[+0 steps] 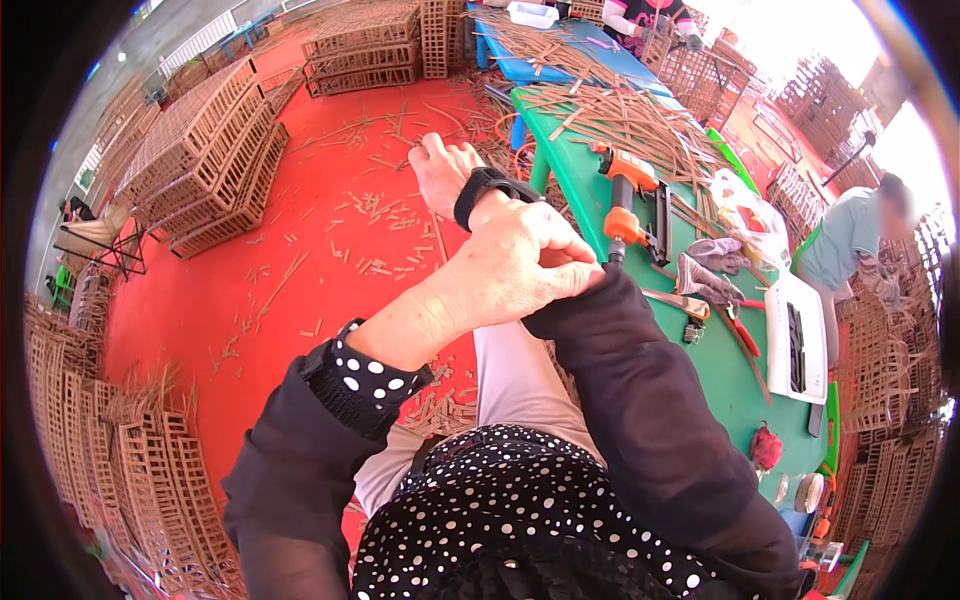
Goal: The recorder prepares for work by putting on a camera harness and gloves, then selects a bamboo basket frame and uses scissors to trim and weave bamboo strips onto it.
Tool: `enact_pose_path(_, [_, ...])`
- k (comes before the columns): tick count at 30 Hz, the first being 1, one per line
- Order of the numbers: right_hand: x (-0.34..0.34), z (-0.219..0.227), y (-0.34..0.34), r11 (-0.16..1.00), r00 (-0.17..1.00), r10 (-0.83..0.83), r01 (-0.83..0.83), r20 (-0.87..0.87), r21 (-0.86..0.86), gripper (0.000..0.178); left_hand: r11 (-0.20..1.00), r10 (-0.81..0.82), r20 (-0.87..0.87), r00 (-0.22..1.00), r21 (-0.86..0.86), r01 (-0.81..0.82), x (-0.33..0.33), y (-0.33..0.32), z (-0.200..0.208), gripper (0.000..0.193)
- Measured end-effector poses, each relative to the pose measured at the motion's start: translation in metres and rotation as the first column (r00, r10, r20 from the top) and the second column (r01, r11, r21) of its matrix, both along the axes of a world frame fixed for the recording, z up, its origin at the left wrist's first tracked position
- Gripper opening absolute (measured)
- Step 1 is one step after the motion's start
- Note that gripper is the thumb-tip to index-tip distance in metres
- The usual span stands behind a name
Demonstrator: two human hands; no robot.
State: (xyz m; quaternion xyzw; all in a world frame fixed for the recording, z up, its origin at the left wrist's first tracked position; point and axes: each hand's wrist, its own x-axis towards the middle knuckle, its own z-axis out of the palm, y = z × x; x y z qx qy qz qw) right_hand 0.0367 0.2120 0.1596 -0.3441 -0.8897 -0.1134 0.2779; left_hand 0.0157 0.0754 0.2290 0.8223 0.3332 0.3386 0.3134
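My left hand (515, 262) reaches across my right arm, thumb and finger pinched on the dark sleeve (640, 370) of that arm. Beyond it, my right hand (445, 175) hangs over the red floor with its fingers loosely apart and nothing in them. A black wristband (490, 192) circles the right wrist. Part of the right forearm is hidden behind my left hand. Close by on the green table (715, 385) lies an orange and black nail gun (635, 200). Grey work gloves (708, 270) and red-handled pliers (742, 335) lie to its right.
Thin wooden strips (640, 125) are heaped at the table's far end. A white plastic tray (795, 340) sits on its right side. Stacked slatted crates (205, 150) stand at left, and wood scraps (375, 225) litter the red floor. Another person (850, 240) works at right, another at the back.
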Motion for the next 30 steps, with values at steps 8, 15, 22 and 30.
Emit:
enact_pose_path(8, [-0.006,-0.031,0.008,0.993,0.998,0.059,-0.057,-0.011,0.102,0.012,0.91,-0.043,-0.151,0.988,-0.414,-0.024,-0.004,0.011,0.019,0.027])
enact_pose_path(15, [-0.002,-0.029,0.0,0.998,0.998,0.064,-0.064,0.002,-0.001,0.019,0.815,0.241,0.093,0.966,-0.561,-0.149,-0.008,0.047,0.004,0.029])
enact_pose_path(22, [0.008,-0.006,0.008,0.966,0.997,-0.062,0.049,-0.044,-0.253,0.026,0.782,0.617,-0.003,0.787,0.109,-0.614,-0.024,0.045,0.001,0.03])
enact_pose_path(30, [0.037,0.019,0.036,0.876,0.908,-0.338,0.208,-0.247,-0.435,0.04,0.965,-0.126,0.149,0.981,0.247,0.086,0.065,-0.064,0.015,0.019])
